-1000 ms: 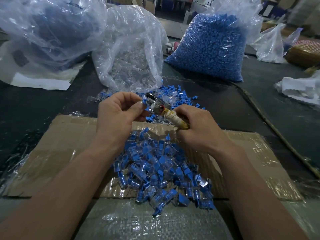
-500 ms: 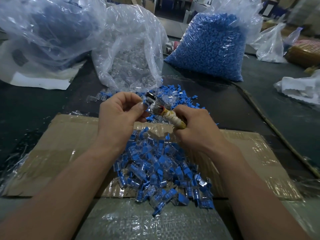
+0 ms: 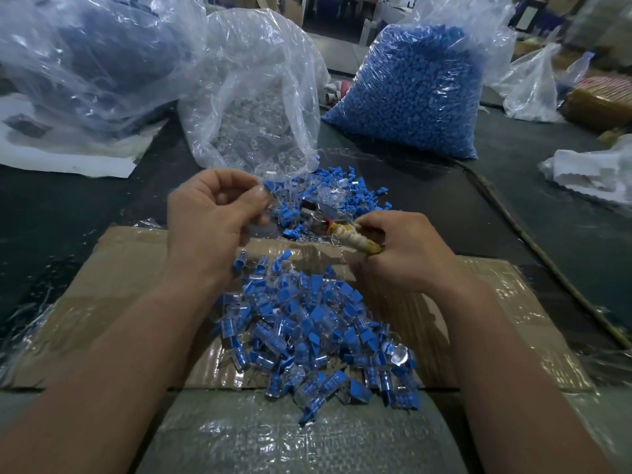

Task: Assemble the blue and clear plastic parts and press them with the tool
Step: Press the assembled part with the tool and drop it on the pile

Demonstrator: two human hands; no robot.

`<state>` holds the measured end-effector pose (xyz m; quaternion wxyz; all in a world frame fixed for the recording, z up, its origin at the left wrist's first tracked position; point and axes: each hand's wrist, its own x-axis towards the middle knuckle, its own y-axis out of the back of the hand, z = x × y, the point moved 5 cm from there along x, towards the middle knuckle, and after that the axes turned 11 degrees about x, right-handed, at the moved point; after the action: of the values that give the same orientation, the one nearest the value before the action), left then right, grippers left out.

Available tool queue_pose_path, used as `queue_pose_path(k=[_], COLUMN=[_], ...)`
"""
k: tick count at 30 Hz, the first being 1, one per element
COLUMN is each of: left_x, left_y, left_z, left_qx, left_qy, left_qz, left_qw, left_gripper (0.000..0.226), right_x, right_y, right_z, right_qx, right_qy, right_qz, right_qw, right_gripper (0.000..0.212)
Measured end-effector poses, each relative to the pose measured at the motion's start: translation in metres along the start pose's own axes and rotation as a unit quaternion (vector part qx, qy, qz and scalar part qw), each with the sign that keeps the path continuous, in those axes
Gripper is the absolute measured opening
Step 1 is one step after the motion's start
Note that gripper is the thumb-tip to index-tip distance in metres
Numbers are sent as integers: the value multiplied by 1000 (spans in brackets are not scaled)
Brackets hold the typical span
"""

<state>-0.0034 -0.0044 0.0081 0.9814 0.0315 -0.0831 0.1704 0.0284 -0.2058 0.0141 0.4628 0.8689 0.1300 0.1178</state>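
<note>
My left hand point(image 3: 213, 217) pinches a small blue and clear part point(image 3: 271, 189) between thumb and fingertips, lifted above the loose parts. My right hand point(image 3: 403, 254) grips the wrapped handle of the pressing tool point(image 3: 352, 236); its metal head point(image 3: 313, 217) lies apart from the pinched part, low over the loose pieces. A heap of assembled blue and clear parts point(image 3: 314, 336) lies on the taped cardboard point(image 3: 136, 285) between my forearms. Loose blue and clear pieces point(image 3: 338, 193) are scattered beyond my hands.
An open bag of clear parts point(image 3: 260, 107) stands behind my left hand. A full bag of blue parts point(image 3: 413, 94) stands at back right. A big crumpled bag point(image 3: 85, 63) fills the back left. White plastic point(image 3: 588, 172) lies at the right, near a cord point(image 3: 533, 248).
My left hand has pulled the part away from the tool's head, up and to the left. My right hand has lowered the tool toward the table.
</note>
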Motion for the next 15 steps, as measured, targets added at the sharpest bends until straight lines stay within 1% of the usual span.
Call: queue_pose_path(k=[2,4,7,11,15], left_x=[-2,-7,-15,-20,-26], left_y=[-2,-11,-21,-28,-31], left_z=[3,6,7,5,6], left_qx=[0,20,66,105,122], left_qy=[11,16,22,16,3], left_qz=[-40,-125,-239,-331,-406], left_qw=[999,992,968,938,906], left_gripper=[12,5,9,20,33], right_x=[1,2,3,1,0], right_y=[-1,-4,-4,-5,-6], right_z=[7,11,14,18,21], right_qx=[-14,-23,-17,-15,-13], right_qy=[-24,-43,-57,-72,-86], right_qz=[-26,-55,-68,-97,-115], right_qw=[999,997,996,993,990], right_gripper=[24,25,31,60,74])
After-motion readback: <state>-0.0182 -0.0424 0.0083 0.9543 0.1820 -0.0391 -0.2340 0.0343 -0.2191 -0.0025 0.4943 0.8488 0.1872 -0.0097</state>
